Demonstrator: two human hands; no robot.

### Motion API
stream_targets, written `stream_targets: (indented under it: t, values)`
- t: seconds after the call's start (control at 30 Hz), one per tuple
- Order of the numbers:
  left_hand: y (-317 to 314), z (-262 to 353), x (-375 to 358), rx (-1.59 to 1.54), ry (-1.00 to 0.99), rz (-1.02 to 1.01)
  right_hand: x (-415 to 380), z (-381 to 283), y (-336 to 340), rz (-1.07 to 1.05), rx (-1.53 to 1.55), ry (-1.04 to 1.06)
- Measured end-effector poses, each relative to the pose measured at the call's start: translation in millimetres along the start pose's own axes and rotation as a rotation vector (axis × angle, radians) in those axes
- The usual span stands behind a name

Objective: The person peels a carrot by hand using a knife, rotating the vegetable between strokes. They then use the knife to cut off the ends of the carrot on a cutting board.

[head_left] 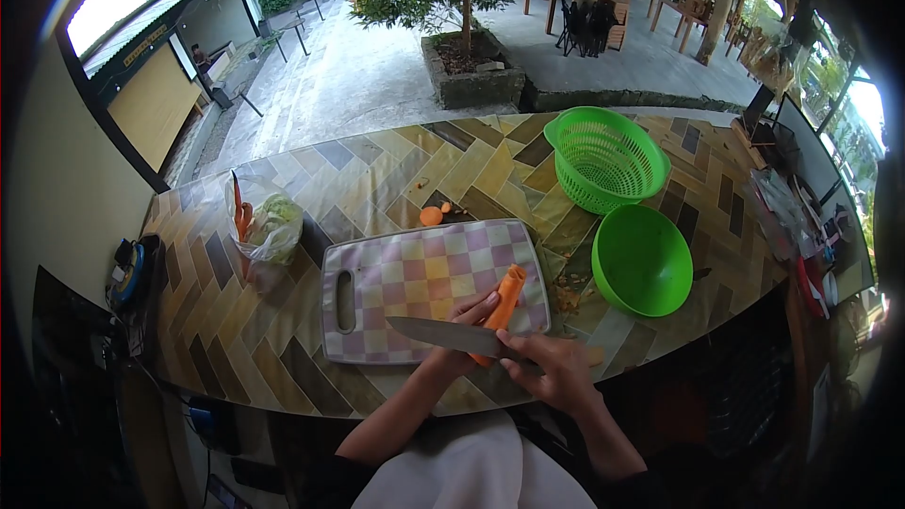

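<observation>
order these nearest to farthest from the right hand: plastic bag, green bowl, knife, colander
1. Knife: held in the right hand
2. Green bowl: ahead, to the right
3. Colander: right side, beyond the bowl
4. Plastic bag: well over to the left

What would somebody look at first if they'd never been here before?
Probably the bright green colander and green bowl, touching or nearly so on the table's right side. Next, the orange carrot in the left hand, over the checkered board, and the big knife in the right hand.
</observation>
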State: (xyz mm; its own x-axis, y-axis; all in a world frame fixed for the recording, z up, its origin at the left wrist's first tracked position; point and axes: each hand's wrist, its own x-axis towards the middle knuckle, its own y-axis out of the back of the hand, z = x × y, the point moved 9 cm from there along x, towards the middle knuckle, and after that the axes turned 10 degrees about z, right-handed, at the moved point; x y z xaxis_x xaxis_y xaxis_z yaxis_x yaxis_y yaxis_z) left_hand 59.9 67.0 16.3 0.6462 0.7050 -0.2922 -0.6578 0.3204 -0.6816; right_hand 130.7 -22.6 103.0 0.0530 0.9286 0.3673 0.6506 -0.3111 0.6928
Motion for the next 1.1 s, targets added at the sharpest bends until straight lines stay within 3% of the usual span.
stream_targets:
  t: [0.2, 0.3, 0.5, 0.9, 1.1]
  values:
    - [1, -3, 0, -0.012, 0.029, -0.006, 3, -5, 4, 0.033, -0.079, 0.043]
    - [-1, 0, 0, -0.023, 0.019, -0.019, 3, -2, 3, 0.097, 0.063, 0.062]
    - [2, 1, 1, 0.002, -0.005, 0.031, 4, 7, -2, 0.027, 0.117, -0.100]
    - [-4, 6, -4, 0.023, -0.042, 0.026, 7, -3, -2, 0.145, 0.010, 0.034]
    - [-3, 8, -6, 0.041, -0.061, 0.006, 7, -1, 0, 0.200, 0.093, -0.062]
